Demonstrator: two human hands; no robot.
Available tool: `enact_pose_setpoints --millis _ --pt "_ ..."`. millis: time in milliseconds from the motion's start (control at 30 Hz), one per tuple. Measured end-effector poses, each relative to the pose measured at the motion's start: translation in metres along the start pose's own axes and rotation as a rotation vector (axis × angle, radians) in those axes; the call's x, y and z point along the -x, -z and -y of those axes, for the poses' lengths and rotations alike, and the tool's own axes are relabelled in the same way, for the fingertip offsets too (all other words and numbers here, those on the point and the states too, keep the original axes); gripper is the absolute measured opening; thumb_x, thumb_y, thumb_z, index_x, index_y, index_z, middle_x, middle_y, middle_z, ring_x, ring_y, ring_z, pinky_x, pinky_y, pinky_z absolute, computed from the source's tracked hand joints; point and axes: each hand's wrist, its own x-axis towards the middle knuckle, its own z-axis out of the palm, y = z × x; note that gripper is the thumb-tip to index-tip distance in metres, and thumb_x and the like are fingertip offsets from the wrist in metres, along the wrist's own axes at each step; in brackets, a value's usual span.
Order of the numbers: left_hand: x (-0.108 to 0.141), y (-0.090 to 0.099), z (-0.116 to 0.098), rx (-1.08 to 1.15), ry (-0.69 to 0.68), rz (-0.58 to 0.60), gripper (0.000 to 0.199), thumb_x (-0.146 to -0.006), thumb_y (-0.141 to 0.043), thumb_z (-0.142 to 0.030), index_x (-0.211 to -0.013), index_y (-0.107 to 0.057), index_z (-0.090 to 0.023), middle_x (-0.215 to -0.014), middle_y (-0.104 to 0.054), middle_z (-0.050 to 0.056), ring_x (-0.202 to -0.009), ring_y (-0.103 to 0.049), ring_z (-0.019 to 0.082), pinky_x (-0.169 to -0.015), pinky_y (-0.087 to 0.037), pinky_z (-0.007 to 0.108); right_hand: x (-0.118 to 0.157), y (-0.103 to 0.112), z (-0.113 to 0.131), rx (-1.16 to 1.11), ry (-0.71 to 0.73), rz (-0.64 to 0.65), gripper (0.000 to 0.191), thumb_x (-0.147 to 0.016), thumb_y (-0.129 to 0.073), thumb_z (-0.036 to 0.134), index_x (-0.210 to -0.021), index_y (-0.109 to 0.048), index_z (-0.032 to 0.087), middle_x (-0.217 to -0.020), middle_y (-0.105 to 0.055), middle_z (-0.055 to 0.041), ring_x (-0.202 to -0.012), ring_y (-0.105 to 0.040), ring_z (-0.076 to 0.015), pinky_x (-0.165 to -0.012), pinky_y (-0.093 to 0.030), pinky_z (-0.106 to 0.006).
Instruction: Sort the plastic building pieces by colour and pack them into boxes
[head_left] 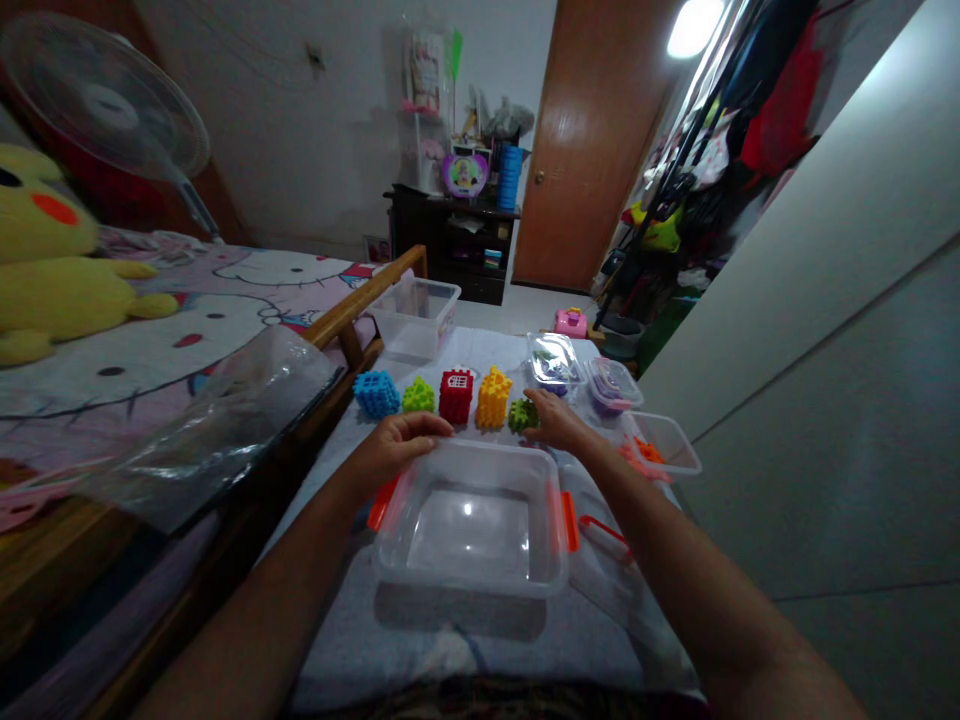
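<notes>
In the head view a clear plastic storage box point(469, 580) with orange side clips stands open before me. My left hand point(401, 440) is at its far left rim, thumb and fingers closed about the edge. Beyond the box my right hand point(555, 417) has its thumb and fingers around a green cluster of interlocking blocks point(520, 414), which rests on the cloth. To its left stand block clusters in yellow point(493, 400), red point(455, 400) with a white window piece, lime green point(418, 396) and blue point(376, 394).
A clear bin point(416, 318) stands at the far left of the cloth-covered table point(330, 590). Two lidded tubs point(555, 362) and an open tub with orange pieces point(675, 445) line the right. A transparent lid point(600, 580) lies beside the box. A wooden bed rail point(367, 295) borders the left.
</notes>
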Motion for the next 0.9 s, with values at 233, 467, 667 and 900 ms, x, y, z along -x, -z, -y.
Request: enact_pose_setpoints --millis 233,467,667,900 --pt "-0.009 0.001 -0.009 -0.175 -0.063 0.109 0.016 -0.066 -0.074 -0.027 -0.080 -0.078 -0.021 -0.081 -0.073 0.005 -0.078 -0.065 0.022 -0.069 -0.051 0.028 -0.012 -0.008 -0.002 0.037 -0.012 0.046 0.054 -0.069 -0.075 0.022 -0.119 -0.057 0.012 -0.120 -0.063 -0.0166 -0.110 -0.059 -0.0273 -0.093 -0.044 -0.033" --pt "-0.012 0.002 -0.003 -0.207 -0.109 0.132 0.016 -0.071 -0.071 -0.031 -0.083 -0.079 -0.022 -0.083 -0.073 0.005 -0.080 -0.065 0.022 -0.073 -0.050 0.029 -0.013 -0.007 0.006 0.078 -0.034 0.047 0.041 -0.069 -0.072 0.021 -0.108 -0.060 0.012 -0.109 -0.067 -0.0141 -0.098 -0.061 -0.0247 -0.083 -0.044 -0.030" --pt "-0.013 0.005 0.012 -0.093 -0.102 0.094 0.019 -0.070 -0.071 -0.033 -0.082 -0.079 -0.019 -0.084 -0.073 0.006 -0.080 -0.063 0.021 -0.076 -0.048 0.029 -0.008 -0.003 0.010 0.078 -0.044 0.041 0.042 -0.068 -0.073 0.021 -0.107 -0.061 0.012 -0.109 -0.068 -0.0146 -0.097 -0.062 -0.0256 -0.083 -0.045 -0.031" --pt "-0.010 0.003 0.010 0.025 -0.040 0.070 0.023 -0.063 -0.074 -0.030 -0.082 -0.078 -0.018 -0.085 -0.074 0.006 -0.078 -0.064 0.021 -0.074 -0.049 0.030 0.011 0.035 0.014 0.007 -0.039 -0.077 0.049 -0.069 -0.070 0.019 -0.116 -0.059 0.012 -0.111 -0.068 -0.0137 -0.101 -0.061 -0.0262 -0.088 -0.044 -0.033"
